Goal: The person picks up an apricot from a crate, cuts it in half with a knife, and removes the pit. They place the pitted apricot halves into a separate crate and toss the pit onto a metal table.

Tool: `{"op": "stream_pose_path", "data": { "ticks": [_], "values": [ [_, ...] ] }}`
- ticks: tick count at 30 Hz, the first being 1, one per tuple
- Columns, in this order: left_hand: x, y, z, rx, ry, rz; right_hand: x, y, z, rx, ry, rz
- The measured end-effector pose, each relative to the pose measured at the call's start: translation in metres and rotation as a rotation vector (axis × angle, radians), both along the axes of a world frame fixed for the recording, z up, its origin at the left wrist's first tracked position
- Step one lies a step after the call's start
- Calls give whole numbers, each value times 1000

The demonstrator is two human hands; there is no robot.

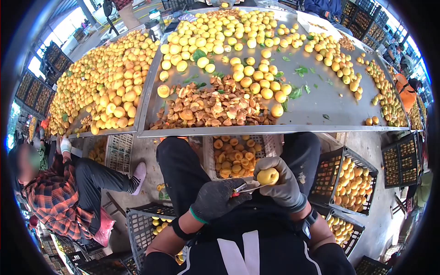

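My left hand (217, 200), in a dark glove with a green cuff, is closed around a small knife (252, 188) with some red at its handle. The blade reaches across to a yellow apricot (267, 177) and meets its lower side. My right hand (285, 185), in a grey glove, grips that apricot with fingers and thumb around it. Both hands are over my lap, between my knees. Just beyond them, a pale crate (208, 158) holds many apricot halves (233, 158).
A metal table (321, 105) spans ahead, bearing whole apricots (215, 34) and a pile of brown scraps (215, 107). Black crates of fruit stand at right (327, 176) and left (137, 229) of me. A person in a plaid shirt (57, 197) sits at left.
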State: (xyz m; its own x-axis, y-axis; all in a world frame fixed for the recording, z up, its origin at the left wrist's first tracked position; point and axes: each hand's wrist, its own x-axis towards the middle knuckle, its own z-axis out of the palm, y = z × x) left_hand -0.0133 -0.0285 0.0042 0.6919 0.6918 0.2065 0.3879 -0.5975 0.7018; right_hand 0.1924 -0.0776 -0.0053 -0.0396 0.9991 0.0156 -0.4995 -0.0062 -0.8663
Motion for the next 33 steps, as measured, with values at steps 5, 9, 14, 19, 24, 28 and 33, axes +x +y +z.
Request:
{"op": "stream_pose_path", "data": {
  "ticks": [5, 9, 14, 19, 24, 28, 33],
  "values": [
    [-2, -2, -9, -1, 93, 34, -7, -2, 11, 30, 1, 28],
    [-4, -5, -16, -33, 189, 37, -10, -2, 7, 17, 37, 14],
    [1, -5, -14, 5, 176, 87, -14, 1, 6, 66, -66, -16],
    [3, -4, -21, 42, 152, 95, -22, 0, 4, 24, 84, 2],
    [7, 0, -21, 48, 142, 112, -21, 5, 2, -23, 198, 48],
    [7, 5, -38, 11, 134, 136, -12, 16, -4, -2, -100, 31],
    [21, 5, -32, -209, 81, 143, -22, 21, -5, 110, -3, 44]
  ]
}}
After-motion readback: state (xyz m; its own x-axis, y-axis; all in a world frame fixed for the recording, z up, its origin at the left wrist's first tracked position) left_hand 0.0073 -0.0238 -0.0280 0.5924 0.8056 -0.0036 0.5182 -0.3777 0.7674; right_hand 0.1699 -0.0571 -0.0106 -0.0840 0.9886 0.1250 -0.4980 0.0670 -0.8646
